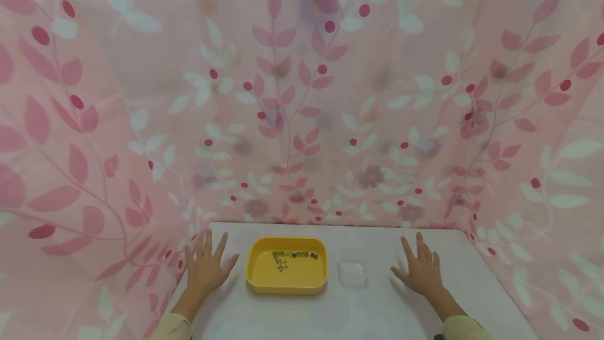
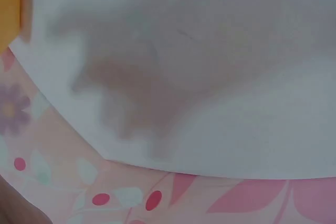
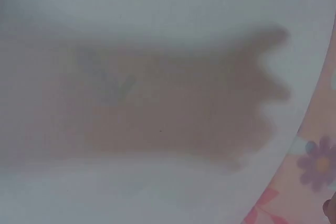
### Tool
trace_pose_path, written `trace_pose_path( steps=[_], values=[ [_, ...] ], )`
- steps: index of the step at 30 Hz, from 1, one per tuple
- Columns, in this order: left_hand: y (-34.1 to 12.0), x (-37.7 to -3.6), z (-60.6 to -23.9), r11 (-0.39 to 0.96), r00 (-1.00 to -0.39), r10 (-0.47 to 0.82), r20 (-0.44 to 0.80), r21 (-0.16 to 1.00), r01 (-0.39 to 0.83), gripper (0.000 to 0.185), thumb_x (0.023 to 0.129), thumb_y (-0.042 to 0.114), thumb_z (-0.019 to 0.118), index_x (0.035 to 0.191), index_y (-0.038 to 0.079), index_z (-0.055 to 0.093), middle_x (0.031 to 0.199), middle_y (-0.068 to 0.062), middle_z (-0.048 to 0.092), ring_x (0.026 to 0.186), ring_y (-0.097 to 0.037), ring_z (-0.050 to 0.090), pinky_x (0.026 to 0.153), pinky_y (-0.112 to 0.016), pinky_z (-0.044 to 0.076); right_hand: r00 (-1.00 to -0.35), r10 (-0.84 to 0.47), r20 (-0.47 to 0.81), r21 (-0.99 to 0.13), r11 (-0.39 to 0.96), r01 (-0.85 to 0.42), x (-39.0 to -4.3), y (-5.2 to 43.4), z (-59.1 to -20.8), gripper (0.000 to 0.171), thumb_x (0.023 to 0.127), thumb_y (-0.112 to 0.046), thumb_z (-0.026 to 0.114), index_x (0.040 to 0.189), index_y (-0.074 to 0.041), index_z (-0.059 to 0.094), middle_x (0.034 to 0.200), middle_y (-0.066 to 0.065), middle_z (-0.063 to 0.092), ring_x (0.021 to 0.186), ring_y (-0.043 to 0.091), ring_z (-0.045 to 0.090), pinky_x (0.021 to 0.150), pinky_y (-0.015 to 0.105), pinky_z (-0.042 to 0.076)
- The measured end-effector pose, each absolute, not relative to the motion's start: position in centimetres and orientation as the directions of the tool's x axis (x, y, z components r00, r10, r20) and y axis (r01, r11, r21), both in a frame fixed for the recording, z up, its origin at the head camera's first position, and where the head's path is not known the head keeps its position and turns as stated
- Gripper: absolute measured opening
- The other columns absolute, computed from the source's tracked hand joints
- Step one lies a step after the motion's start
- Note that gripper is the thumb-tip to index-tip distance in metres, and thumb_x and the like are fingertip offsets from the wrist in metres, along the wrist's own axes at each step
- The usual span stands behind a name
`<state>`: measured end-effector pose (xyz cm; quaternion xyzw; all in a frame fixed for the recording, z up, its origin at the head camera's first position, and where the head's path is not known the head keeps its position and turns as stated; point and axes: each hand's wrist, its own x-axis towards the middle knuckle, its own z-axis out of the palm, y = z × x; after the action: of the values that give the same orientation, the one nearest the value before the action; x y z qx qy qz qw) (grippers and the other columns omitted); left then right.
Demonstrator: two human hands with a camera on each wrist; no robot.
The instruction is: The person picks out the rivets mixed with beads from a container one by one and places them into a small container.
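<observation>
- The person's left hand [image 1: 205,266] lies flat on the white counter [image 1: 377,308], palm down, fingers straight and spread, gripping nothing.
- The right hand [image 1: 421,271] lies the same way on the other side: flat, fingers fanned out, released and holding nothing.
- Between the two hands sits a yellow tray [image 1: 264,279], a shallow rectangle with rounded corners. It is just beside the left hand, whose thumb points toward its near left corner without touching it.
- Inside the tray, toward the back wall, a row of small coloured beads [image 1: 294,254] runs left to right, and a little cluster of darker bits [image 1: 281,264] lies just in front of the row's left end. They are too small to tell more.
- Right of the tray, close but apart from it, stands a small clear dish [image 1: 352,273], squarish; it is well apart from the right hand.
- A pink cloth with leaves and red berries [image 1: 302,93] hangs behind the counter and wraps round both sides.
- The left wrist view shows only the hand's blurred shadow [image 2: 131,98] on the counter, a sliver of the tray's yellow edge at the top left, and the cloth below the counter's edge.
- The right wrist view shows only a blurred hand shadow [image 3: 173,103] on the white surface.
</observation>
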<state>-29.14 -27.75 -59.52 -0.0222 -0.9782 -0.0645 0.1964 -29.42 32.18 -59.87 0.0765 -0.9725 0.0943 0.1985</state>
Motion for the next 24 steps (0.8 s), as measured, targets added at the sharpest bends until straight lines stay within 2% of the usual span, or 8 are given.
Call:
trace_pose_path(
  steps=[8,12,19,24],
  values=[
    [-25.4,-29.5,-59.9,0.979,-0.947,0.05,0.318,0.173,0.11,0.085,0.091,0.071,0.045,0.158,0.023,0.025,0.166,-0.019,0.006,0.15,-0.043,0.008,0.113,-0.075,-0.003,-0.897,-0.152,0.414,-0.168,0.956,-0.24,-30.1,29.8,-58.9,0.091,0.076,-0.049,0.079,0.149,-0.011,0.039,0.157,0.032,0.019,0.129,0.052,0.04,0.103,0.075,0.026],
    [-24.0,-29.5,-60.5,0.975,-0.947,0.074,0.314,0.175,0.135,0.088,0.089,0.074,0.044,0.158,0.023,0.026,0.166,-0.017,0.008,0.151,-0.042,0.011,0.114,-0.073,-0.002,-0.89,-0.177,0.421,-0.194,0.941,-0.279,-30.0,28.8,-58.6,0.092,0.077,-0.05,0.078,0.15,-0.012,0.038,0.159,0.03,0.016,0.128,0.054,0.04,0.103,0.075,0.025],
    [-22.5,-29.3,-61.7,0.962,-0.945,0.087,0.317,0.218,0.162,0.091,0.086,0.077,0.047,0.156,0.02,0.031,0.166,-0.017,0.013,0.15,-0.042,0.017,0.113,-0.074,0.004,-0.857,-0.237,0.459,-0.189,0.916,-0.354,-30.4,25.6,-57.6,0.09,0.076,-0.047,0.08,0.148,-0.008,0.043,0.156,0.033,0.022,0.124,0.056,0.047,0.103,0.075,0.03],
    [-21.7,-29.4,-62.0,0.942,-0.944,0.128,0.303,0.26,0.211,0.094,0.086,0.077,0.048,0.158,0.021,0.025,0.166,-0.015,0.01,0.15,-0.041,0.017,0.114,-0.073,0.007,-0.857,-0.267,0.44,-0.166,0.914,-0.37,-31.7,22.7,-57.3,0.091,0.078,-0.05,0.078,0.15,-0.01,0.04,0.159,0.031,0.019,0.125,0.053,0.049,0.106,0.072,0.031]
  ],
)
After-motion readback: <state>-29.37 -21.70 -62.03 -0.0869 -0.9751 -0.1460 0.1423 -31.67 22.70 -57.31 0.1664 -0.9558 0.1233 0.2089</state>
